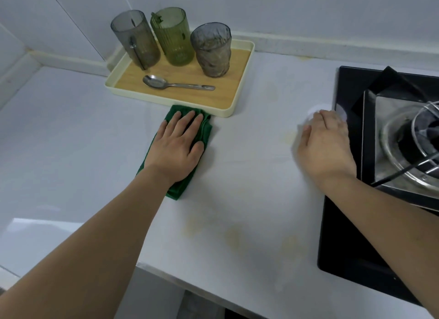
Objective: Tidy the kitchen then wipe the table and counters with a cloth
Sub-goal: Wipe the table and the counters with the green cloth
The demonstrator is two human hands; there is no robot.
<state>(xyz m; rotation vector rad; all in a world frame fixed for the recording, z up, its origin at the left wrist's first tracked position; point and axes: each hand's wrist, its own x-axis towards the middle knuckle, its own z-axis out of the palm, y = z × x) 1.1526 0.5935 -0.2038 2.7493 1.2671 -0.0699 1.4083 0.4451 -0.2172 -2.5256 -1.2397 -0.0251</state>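
While my left hand (177, 147) lies spread flat on the green cloth (204, 131) on the desk (249, 176) just before the tray (240, 104), my right hand (325, 143) rests loosely curled, holding nothing, beside the stove (344, 235).

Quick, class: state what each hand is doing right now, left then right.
Left hand: open, fingers flat, pressing the green cloth on the counter.
Right hand: fingers loosely curled, holding nothing visible, beside the stove.

two bare forearms, no sleeves in view; left hand (177, 144) and right hand (324, 140) bare, no gloves, rings or watch.
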